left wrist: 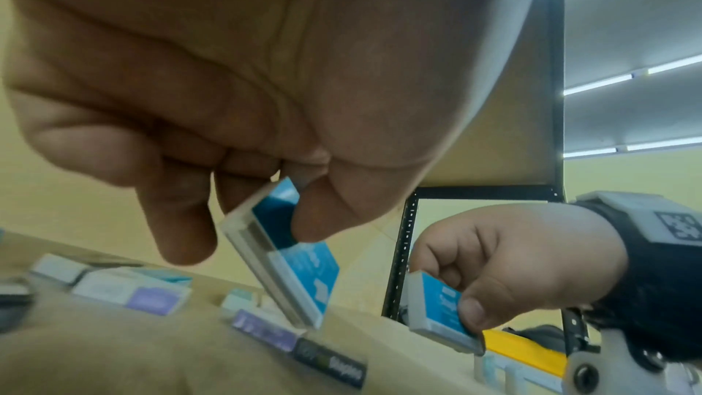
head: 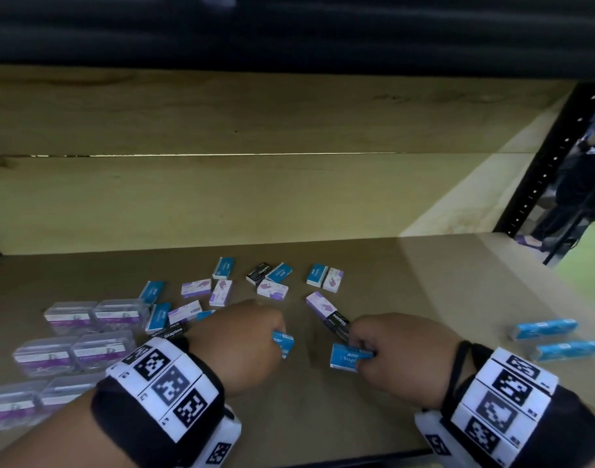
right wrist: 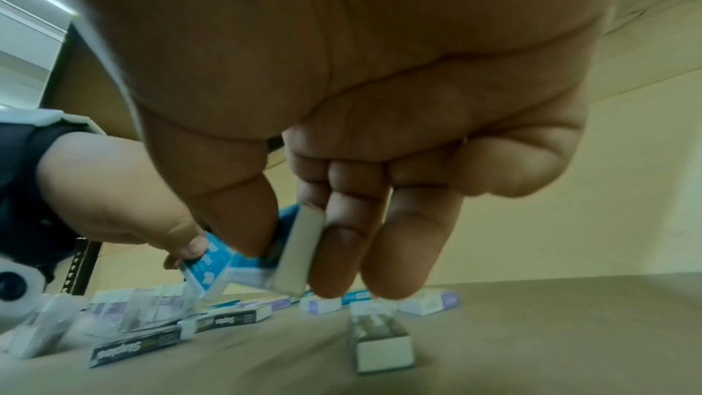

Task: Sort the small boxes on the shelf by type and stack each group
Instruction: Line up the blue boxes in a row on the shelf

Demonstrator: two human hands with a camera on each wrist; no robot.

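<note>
Wooden shelf boards (head: 424, 298) carry everything I see, with a plywood back wall behind and a black perforated upright (head: 542, 177) at the right edge. My left hand (head: 242, 339) pinches a blue staple box (head: 284, 342) between thumb and fingertips; the left wrist view shows that box (left wrist: 292, 254) tilted, its lower corner near the shelf, though I cannot tell whether it touches. My right hand (head: 400, 349) pinches a second blue box (head: 345, 358) the same way, thumb on the printed face, and the right wrist view shows it (right wrist: 288, 257) lifted off the shelf. Both held boxes sit near each other at the front middle of the shelf.

Beyond my hands, loose small boxes lie scattered: blue ones such as (head: 223, 267), white-and-purple ones such as (head: 196, 288), and black ones marked Staples, one (head: 338, 324) just beside my right knuckles. Two rows of blue boxes (head: 544, 329) and (head: 569, 350) lie to the right, well apart from the scatter. On the left stand clear plastic cases (head: 96, 346) with purple labels, grouped close together. Marker bands (head: 164, 383) wrap both my wrists.
</note>
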